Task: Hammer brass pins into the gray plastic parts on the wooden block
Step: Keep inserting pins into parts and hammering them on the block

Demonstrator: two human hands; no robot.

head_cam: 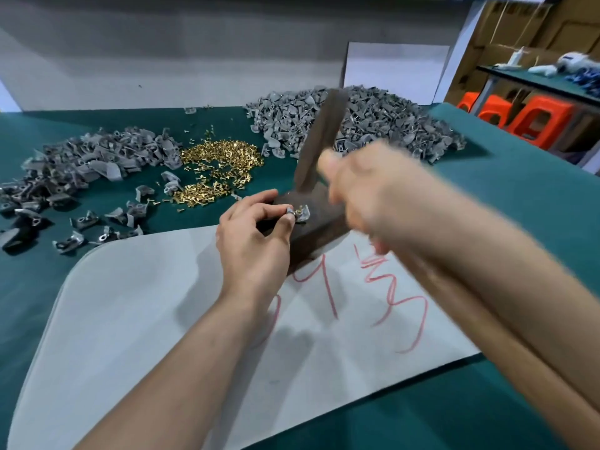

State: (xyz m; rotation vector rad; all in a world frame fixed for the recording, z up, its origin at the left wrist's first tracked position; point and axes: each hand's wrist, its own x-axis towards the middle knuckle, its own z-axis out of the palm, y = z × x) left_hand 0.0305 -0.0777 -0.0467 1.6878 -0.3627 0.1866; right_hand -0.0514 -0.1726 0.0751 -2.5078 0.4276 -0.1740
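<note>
Left of the wooden block [319, 230], the left hand [256, 238] is pinching a gray plastic part [302, 217], fingers [287, 224] clamping it with a brass pin [296, 210] on the block's top. Above the block, the blurred right hand [367, 196] is gripping a hammer [321, 141].

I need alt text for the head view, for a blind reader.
A left hand pinches a gray plastic part with a brass pin on a wooden block, while the blurred right hand holds a hammer above it. Gray parts and brass pins lie piled behind.
</note>
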